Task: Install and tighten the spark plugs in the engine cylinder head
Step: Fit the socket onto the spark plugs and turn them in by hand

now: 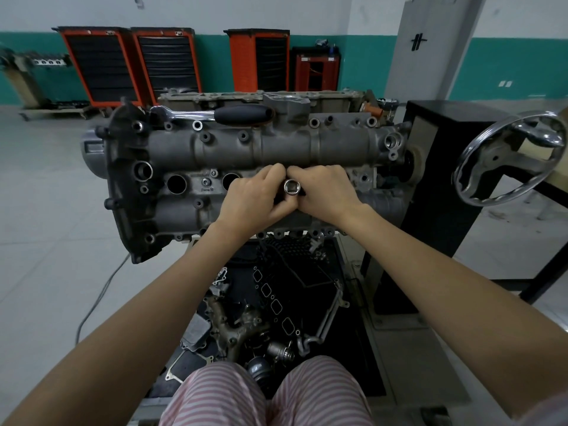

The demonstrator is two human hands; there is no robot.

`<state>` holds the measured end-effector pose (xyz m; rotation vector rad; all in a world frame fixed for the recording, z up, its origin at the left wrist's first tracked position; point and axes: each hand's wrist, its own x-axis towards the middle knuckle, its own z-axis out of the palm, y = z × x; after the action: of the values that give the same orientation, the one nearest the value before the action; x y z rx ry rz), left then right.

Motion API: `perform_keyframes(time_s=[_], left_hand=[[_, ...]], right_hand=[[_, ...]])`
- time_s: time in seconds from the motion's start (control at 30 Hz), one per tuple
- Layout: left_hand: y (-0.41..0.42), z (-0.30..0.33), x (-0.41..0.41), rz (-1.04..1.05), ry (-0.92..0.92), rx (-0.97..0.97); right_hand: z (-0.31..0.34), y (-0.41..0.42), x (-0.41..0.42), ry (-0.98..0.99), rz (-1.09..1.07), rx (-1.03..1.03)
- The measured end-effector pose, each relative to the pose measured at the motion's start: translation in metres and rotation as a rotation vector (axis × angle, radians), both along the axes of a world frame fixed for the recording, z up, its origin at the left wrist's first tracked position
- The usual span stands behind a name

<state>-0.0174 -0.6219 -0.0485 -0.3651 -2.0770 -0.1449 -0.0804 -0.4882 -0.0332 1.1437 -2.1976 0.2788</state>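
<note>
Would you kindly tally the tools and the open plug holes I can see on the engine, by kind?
Ratchet wrench lying on top of the engine: 1
Socket held between the left hand and right hand: 1
Open plug holes in the cylinder head and: 2
Total: 4
</note>
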Motion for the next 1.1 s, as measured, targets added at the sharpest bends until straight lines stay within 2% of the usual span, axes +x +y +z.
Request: perform_keyframes(time_s=[0.27, 0.6, 0.83, 1.1], left_hand=[[-0.0041, -0.0019, -0.0036, -0.035, 0.018, -0.003], [-0.0005, 0.0001, -0.0002, -0.009, 0.007, 0.014], [-0.0038, -0.0012, -0.0018, -0.043, 0.011, 0.007], [-0.0002, 0.0012, 0.0014, -0.050, -0.002, 0.004]], right_hand=[[0.0012, 0.0018, 0.0025, -0.043, 0.006, -0.069], [0.0009, 0.0015, 0.0012, -0.013, -0.001, 0.024], [0.0021, 0.0043, 0.0027, -0.074, 0.008, -0.011], [0.0010, -0.0008, -0.0017, -0.046, -0.029, 0.007]])
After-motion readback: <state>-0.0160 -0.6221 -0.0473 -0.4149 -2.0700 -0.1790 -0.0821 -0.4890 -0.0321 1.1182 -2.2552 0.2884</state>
